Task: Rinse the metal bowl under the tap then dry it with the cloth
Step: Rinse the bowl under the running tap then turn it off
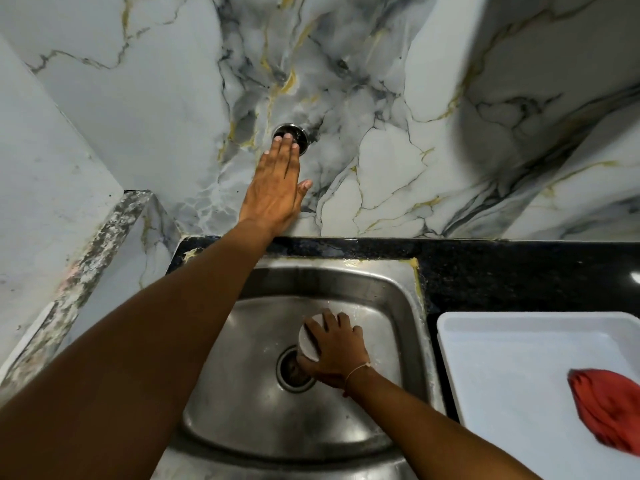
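— Forearms fill the bottom of the frame, the left one running up from the lower left corner. Where does it end?

— At the left hand, upper centre, laid flat with fingers straight and together, fingertips on the chrome tap fitting in the marble wall. It grips nothing; it only touches or presses.

— And the bowl?

— Lower centre, down in the sink, just above the drain. The right hand is curled over the bowl, fingers spread across its back, so only a pale sliver shows at the hand's left. That hand is closed on it.

— Any water running?

— I can't make out a stream. Droplets glint on the sink floor, no more. I'd judge this is the tap being worked, on or off; which one I cannot tell.

— How should the rinse go, then?

— Keep the bowl low in the basin, under where the spout would pour, tilted so water sweeps the inside and drains out. Turn it to wet the outside too. A firm hold matters: wet metal is slippery.

— The cloth?

— Red, lower right, lying in a white tray on the dark counter, well apart from the sink. The cloth is untouched, so drying is still to come. Shake the bowl off first.
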`<state>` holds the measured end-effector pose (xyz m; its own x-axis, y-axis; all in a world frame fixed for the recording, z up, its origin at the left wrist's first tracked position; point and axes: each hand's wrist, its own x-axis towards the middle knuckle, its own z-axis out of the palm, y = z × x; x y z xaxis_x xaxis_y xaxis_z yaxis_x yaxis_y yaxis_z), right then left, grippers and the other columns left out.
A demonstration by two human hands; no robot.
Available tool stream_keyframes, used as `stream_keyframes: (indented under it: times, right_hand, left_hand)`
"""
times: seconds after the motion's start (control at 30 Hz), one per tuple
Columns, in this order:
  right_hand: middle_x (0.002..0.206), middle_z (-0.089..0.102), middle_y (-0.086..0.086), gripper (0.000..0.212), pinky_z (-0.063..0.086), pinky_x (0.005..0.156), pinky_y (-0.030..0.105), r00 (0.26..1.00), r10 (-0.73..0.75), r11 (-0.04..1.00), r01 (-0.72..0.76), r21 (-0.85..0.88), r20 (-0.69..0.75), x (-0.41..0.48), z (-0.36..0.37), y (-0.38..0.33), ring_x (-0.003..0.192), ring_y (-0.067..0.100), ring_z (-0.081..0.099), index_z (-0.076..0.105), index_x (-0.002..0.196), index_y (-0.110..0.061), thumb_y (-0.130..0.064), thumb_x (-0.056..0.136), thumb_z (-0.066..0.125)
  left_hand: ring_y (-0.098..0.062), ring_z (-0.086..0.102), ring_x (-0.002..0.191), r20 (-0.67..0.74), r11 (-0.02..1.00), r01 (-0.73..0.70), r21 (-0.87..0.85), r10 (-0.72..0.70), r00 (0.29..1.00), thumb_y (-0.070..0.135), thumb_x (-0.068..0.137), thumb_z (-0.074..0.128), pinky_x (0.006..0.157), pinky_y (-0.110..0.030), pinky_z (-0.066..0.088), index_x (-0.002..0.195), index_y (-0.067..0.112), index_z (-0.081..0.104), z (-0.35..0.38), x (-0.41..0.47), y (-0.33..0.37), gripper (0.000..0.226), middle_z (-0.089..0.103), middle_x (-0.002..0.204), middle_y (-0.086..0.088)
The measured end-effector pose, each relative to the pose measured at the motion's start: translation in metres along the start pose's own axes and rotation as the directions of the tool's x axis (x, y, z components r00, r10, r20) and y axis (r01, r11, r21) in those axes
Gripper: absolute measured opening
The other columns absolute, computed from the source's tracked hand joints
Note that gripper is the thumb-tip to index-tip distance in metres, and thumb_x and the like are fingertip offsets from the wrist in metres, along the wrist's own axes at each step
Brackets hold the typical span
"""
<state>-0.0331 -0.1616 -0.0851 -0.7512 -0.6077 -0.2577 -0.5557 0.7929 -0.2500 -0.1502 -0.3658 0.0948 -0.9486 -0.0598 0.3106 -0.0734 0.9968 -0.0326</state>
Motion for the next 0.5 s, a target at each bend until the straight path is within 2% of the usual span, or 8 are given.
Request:
stream_keyframes:
  times: [0.07,0.1,0.13,0.17,0.23,0.3,0.4,0.5]
  right_hand:
    - [0.157,0.036,0.009,0.078,0.041,0.107,0.053,0.993,0.114,0.939,-0.114,0.326,0.019,-0.009,-0.013,-0.004,0.135,0.036,0.038,0.033,0.148,-0.032,-0.067,0.081,0.052]
    - [0.153,0.044,0.01,0.074,0.043,0.107,0.05,0.983,0.174,0.8,-0.176,0.573,0.06,-0.016,-0.025,-0.008,0.132,0.034,0.046,0.042,0.144,-0.032,-0.064,0.079,0.057]
    - [0.147,0.052,0.013,0.072,0.046,0.107,0.047,0.967,0.234,0.566,-0.219,0.795,0.1,-0.023,-0.037,-0.012,0.126,0.032,0.054,0.05,0.138,-0.033,-0.064,0.073,0.061]
    - [0.139,0.06,0.015,0.07,0.048,0.106,0.046,0.947,0.278,0.291,-0.243,0.926,0.161,-0.034,-0.049,-0.014,0.121,0.031,0.059,0.058,0.13,-0.033,-0.066,0.068,0.061]
    - [0.117,0.073,0.016,0.059,0.052,0.094,0.045,0.92,0.288,-0.165,-0.224,0.961,0.264,-0.062,-0.07,-0.011,0.105,0.032,0.068,0.075,0.112,-0.024,-0.066,0.075,0.057]
    - [0.104,0.077,0.013,0.054,0.053,0.081,0.041,0.915,0.271,-0.438,-0.16,0.884,0.299,-0.085,-0.078,-0.003,0.093,0.03,0.071,0.079,0.103,-0.019,-0.061,0.086,0.05]
    - [0.103,0.077,0.014,0.054,0.05,0.086,0.043,0.897,0.329,-0.635,-0.021,0.772,0.295,-0.119,-0.079,0.011,0.094,0.031,0.07,0.08,0.1,-0.015,-0.058,0.088,0.051]
    - [0.116,0.073,0.022,0.058,0.041,0.111,0.055,0.87,0.407,-0.661,0.071,0.747,0.278,-0.138,-0.069,0.016,0.114,0.039,0.065,0.076,0.112,-0.008,-0.054,0.091,0.049]
  left_hand:
    - [-0.032,-0.003,0.156,0.021,1.0,-0.011,0.006,0.011,1.0,0.046,0.105,0.027,0.128,-0.048,0.004,0.158,0.001,0.004,-0.005,-0.003,-0.002,0.073,-0.001,0.169,-0.02]
    - [-0.033,-0.005,0.156,0.014,1.0,-0.017,0.004,0.016,1.0,0.046,0.104,0.029,0.127,-0.051,0.003,0.158,0.002,0.003,-0.008,-0.008,-0.001,0.075,-0.004,0.169,-0.019]
    - [-0.033,-0.008,0.156,-0.006,1.0,-0.012,-0.017,0.012,1.0,0.047,0.103,0.032,0.126,-0.053,0.002,0.159,0.005,0.003,-0.012,-0.015,0.001,0.076,-0.006,0.169,-0.018]
    - [-0.032,-0.01,0.156,-0.038,0.998,-0.005,-0.068,0.003,0.999,0.047,0.103,0.035,0.126,-0.053,0.0,0.16,0.009,0.002,-0.015,-0.026,0.006,0.076,-0.007,0.169,-0.016]
    - [-0.028,-0.012,0.155,-0.092,0.959,0.048,-0.278,-0.076,0.993,0.046,0.102,0.04,0.125,-0.05,-0.003,0.16,0.018,0.001,-0.017,-0.061,0.024,0.076,-0.009,0.17,-0.01]
    - [-0.024,-0.009,0.156,-0.058,0.835,0.162,-0.526,-0.225,0.973,0.044,0.102,0.046,0.124,-0.049,0.0,0.16,0.023,0.008,-0.005,-0.106,0.043,0.073,-0.005,0.17,-0.005]
    - [-0.026,0.005,0.156,0.154,0.553,0.366,-0.749,-0.391,0.907,0.039,0.101,0.05,0.124,-0.059,0.016,0.156,0.023,0.028,0.024,-0.169,0.07,0.062,0.009,0.17,-0.006]
    - [-0.028,0.016,0.155,0.353,0.367,0.493,-0.789,-0.387,0.852,0.047,0.094,0.048,0.122,-0.058,0.023,0.154,0.02,0.034,0.037,-0.212,0.108,0.067,0.014,0.169,-0.008]
